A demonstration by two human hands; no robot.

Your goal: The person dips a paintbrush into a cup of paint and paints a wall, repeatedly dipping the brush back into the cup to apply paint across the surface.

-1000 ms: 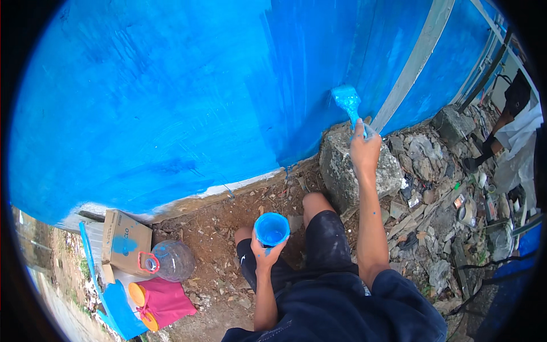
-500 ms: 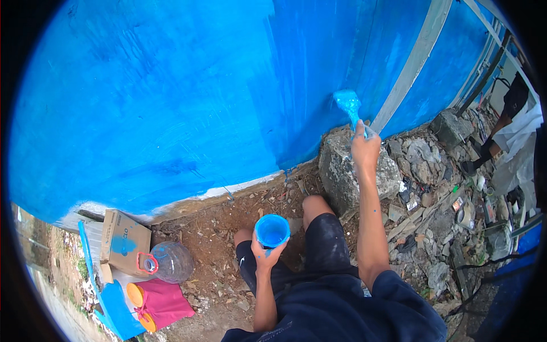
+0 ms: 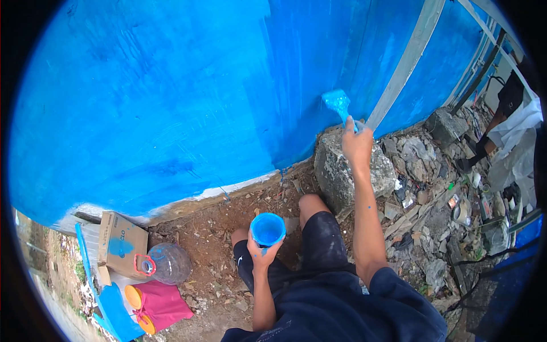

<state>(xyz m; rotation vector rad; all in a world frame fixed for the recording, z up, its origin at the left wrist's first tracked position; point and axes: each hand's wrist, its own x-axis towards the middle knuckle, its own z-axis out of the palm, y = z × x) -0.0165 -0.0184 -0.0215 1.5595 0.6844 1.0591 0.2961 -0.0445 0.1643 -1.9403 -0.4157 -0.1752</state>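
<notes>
My right hand (image 3: pixel 358 145) is closed on the handle of a paintbrush (image 3: pixel 337 101), whose bristles and ferrule are coated in light blue paint. The brush head is at the lower part of a blue wall (image 3: pixel 171 102); whether it touches the surface I cannot tell. Down by my knees, my left hand (image 3: pixel 263 253) grips a cup of blue paint (image 3: pixel 268 229) from its near side, thumb and fingers around it. The cup stands upright with its opening facing up. Darker and lighter blue patches of paint meet on the wall left of the brush.
A large rock (image 3: pixel 350 171) sits under my right forearm, against the wall. Rubble (image 3: pixel 421 199) spreads to the right, where another person's leg (image 3: pixel 487 145) shows. At left are a cardboard box (image 3: pixel 122 245), a clear plastic jug (image 3: pixel 170 264) and a pink bag (image 3: pixel 162 308). A grey post (image 3: pixel 407 65) crosses the wall.
The view has shifted slightly, moving everything a little leftward in the picture. My right hand keeps the brush low by the wall; my left hand still holds the cup.
</notes>
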